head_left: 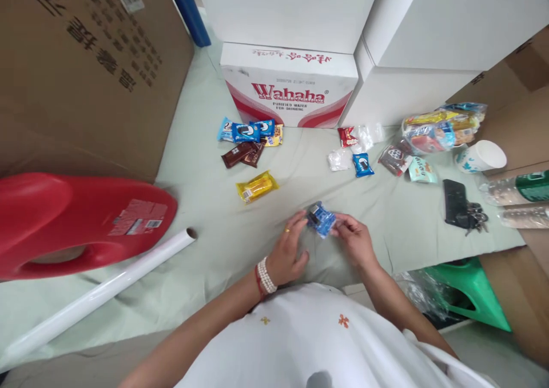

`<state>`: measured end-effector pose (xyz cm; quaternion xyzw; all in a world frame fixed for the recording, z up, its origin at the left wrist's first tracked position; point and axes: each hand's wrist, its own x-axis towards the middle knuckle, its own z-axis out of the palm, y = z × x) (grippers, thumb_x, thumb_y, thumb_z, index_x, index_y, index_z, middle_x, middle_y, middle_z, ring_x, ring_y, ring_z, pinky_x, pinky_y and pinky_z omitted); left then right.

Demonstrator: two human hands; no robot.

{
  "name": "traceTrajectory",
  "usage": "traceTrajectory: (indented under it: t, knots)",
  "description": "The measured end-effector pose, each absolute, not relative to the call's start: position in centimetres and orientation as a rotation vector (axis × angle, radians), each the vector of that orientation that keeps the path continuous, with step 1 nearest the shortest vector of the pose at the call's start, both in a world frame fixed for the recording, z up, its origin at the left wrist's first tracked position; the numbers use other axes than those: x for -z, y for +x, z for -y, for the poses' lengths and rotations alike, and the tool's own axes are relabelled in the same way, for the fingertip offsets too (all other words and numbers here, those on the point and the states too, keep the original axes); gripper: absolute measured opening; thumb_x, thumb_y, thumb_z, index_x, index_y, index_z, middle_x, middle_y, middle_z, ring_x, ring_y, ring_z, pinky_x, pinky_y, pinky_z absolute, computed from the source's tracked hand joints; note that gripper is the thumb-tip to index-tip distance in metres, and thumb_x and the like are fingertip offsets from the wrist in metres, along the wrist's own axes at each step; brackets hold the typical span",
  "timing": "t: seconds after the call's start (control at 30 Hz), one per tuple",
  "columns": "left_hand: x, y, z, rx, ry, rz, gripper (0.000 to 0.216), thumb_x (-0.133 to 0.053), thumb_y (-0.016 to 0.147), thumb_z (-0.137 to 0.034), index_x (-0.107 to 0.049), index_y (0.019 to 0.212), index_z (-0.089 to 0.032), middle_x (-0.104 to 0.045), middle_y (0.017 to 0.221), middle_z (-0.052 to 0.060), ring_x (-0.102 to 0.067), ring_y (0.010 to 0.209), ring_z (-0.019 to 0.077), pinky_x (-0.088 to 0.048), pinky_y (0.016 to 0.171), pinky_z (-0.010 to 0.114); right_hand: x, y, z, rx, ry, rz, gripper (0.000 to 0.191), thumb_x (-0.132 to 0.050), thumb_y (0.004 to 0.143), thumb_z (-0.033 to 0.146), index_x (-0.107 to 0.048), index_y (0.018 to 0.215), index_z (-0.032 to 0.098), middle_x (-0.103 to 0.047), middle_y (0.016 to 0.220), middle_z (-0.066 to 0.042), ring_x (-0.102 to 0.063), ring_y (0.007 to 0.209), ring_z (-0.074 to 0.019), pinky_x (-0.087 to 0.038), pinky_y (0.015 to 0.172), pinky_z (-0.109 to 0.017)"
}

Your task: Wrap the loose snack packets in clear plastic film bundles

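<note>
Both my hands hold a small blue snack packet (321, 219) just above the pale green cloth (206, 205). My left hand (289, 254), with a ring and a bead bracelet, pinches the packet's left edge. My right hand (354, 238) pinches its right edge. A yellow wrapped snack (256, 187) lies a little farther out to the left. Beyond it sits a small heap of blue and brown packets (249, 139).
A Wahaha water carton (289, 85) and white boxes stand at the back. A red plastic object (64, 222), a white roll (98, 294) and a big cardboard box (86, 68) are left. Right: more snacks (441, 128), a paper cup (480, 156), black phone with keys (457, 204), bottles (523, 188), a green stool (467, 288).
</note>
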<state>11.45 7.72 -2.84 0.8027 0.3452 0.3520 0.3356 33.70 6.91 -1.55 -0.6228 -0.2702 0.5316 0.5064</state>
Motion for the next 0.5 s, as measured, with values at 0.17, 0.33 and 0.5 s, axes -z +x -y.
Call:
traceTrajectory:
  t: [0.17, 0.33, 0.5]
  knots:
    - [3.4, 8.1, -7.6, -0.852, 2.034, -1.091, 0.044, -0.054, 0.09, -0.014, -0.053, 0.133, -0.021, -0.049, 0.147, 0.017, -0.05, 0.137, 0.0296, -0.049, 0.11, 0.052, 2.4, 42.4, -9.3, -0.774, -1.611, 0.509, 0.012, -0.077, 0.066, 0.025, -0.075, 0.075, 0.018, -0.072, 0.072, 0.0, -0.067, 0.07, -0.0149, -0.059, 0.078, -0.032]
    - [3.9, 7.8, -7.2, -0.784, 2.07, -1.068, 0.037, -0.052, 0.086, -0.008, -0.062, 0.12, -0.019, -0.047, 0.149, 0.016, -0.051, 0.137, 0.0272, -0.051, 0.111, 0.048, 3.3, 45.6, -11.3, -0.731, -1.623, 0.414, 0.023, -0.071, 0.072, 0.039, -0.063, 0.065, 0.019, -0.064, 0.061, 0.0, -0.066, 0.064, -0.0165, -0.063, 0.074, -0.036]
    - [4.0, 8.3, -7.3, -0.752, 2.039, -1.214, 0.025, -0.056, 0.09, -0.017, -0.063, 0.114, -0.018, -0.05, 0.146, 0.017, -0.058, 0.128, 0.028, -0.055, 0.107, 0.049, 3.6, 46.1, -12.7, -0.639, -1.978, 0.616, 0.042, -0.066, 0.077, 0.063, -0.06, 0.076, 0.021, -0.066, 0.063, -0.003, -0.068, 0.063, -0.0217, -0.062, 0.067, -0.037]
